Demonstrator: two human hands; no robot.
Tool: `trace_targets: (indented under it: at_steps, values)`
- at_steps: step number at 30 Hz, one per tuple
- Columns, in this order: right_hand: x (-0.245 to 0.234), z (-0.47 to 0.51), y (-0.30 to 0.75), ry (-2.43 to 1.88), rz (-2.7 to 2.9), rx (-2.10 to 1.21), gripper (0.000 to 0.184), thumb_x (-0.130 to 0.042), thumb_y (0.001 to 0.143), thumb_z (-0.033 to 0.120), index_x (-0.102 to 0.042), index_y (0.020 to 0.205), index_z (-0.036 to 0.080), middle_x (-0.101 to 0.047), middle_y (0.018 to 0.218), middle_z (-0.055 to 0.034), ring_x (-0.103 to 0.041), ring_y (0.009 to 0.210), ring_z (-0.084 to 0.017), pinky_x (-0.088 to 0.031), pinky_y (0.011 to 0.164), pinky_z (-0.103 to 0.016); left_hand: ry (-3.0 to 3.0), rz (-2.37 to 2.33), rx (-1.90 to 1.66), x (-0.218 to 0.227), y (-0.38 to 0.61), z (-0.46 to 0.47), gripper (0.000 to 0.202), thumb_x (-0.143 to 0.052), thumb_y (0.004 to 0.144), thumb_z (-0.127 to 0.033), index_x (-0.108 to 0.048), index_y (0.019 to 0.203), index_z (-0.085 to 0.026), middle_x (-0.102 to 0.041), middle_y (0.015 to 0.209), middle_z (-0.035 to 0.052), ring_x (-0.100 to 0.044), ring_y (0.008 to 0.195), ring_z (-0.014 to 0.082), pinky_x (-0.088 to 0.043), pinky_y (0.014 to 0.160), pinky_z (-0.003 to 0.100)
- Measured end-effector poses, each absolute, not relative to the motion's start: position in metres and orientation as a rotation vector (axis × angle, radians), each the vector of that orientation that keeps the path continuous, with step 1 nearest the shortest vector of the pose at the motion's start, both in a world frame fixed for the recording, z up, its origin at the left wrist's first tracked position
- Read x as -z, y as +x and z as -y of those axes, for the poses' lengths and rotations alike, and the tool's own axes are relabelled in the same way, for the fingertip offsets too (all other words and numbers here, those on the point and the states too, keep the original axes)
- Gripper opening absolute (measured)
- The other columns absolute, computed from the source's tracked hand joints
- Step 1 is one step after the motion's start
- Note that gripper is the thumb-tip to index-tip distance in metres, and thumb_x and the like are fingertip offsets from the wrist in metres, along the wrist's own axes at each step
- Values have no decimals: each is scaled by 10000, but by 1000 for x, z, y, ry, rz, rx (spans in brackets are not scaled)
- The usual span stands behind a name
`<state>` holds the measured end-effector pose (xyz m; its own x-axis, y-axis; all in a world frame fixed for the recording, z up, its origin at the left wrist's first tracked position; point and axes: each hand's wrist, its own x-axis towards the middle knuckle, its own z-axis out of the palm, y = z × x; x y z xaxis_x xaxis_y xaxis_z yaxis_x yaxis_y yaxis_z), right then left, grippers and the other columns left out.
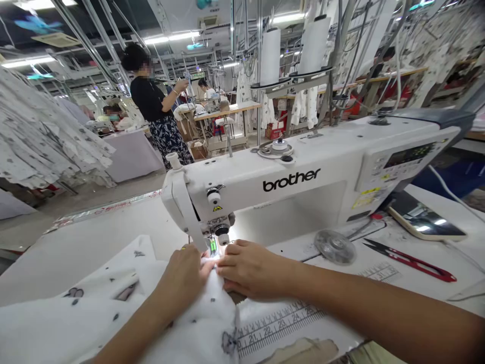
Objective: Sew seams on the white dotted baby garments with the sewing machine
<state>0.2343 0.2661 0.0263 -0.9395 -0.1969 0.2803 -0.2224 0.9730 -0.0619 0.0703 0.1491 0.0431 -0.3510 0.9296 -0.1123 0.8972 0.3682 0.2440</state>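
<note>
A white fabric piece with dark printed motifs (125, 298) lies bunched over the bed of a white sewing machine (242, 187). Close to the lit presser foot (212, 246), my left hand (185, 273) grips the fabric, thumb toward the needle area. On the other side of the foot, my right hand (250, 268) has its curled fingers closed on the fabric's edge. The fingertips of both hands nearly meet just in front of the foot. The needle tip and the exact seam line are hidden by glare and fingers.
Right of my hands lie a clear round bobbin case (335, 246), red-handled thread snips (411, 260) and a phone (426, 216). A printed ruler scale (280, 323) runs along the table front. Thread cones (271, 56) stand behind the machine. A person (151, 101) stands beyond.
</note>
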Motion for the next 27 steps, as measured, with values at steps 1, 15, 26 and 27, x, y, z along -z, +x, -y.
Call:
trace_targets:
  at_steps: [1,15,26,27]
  values:
    - [-25,-267,234,309,2844,-136,219,-522,1002,335,-619,926,154,-670,932,-50,-520,895,-195,-367,837,-333,1616,-2393,-202,-45,70,-150,161,-472,879,-296,-562,772,-217,-642,778,49,-633,778,238,-413,708,316]
    - [-24,-270,236,298,2835,-129,209,-540,994,347,-629,986,158,-684,978,-48,-526,979,-210,-371,866,-347,1474,-2499,-323,-29,70,-150,156,-463,846,-293,-586,827,-200,-637,965,57,-578,1042,259,-380,952,417]
    - [-26,-278,227,138,2853,-206,207,-562,975,354,-607,1064,173,-659,1066,-45,-505,1043,-217,-334,938,-367,1503,-2527,-353,-25,56,-167,151,-524,794,-251,-648,854,-189,-619,1007,86,-499,1145,302,-342,1027,476]
    - [-27,-278,227,129,2858,-206,212,-562,975,358,-606,1066,172,-656,1069,-50,-503,1049,-219,-331,944,-369,1510,-2520,-361,-25,54,-167,157,-531,785,-239,-656,865,-187,-622,1015,90,-497,1151,305,-337,1033,483]
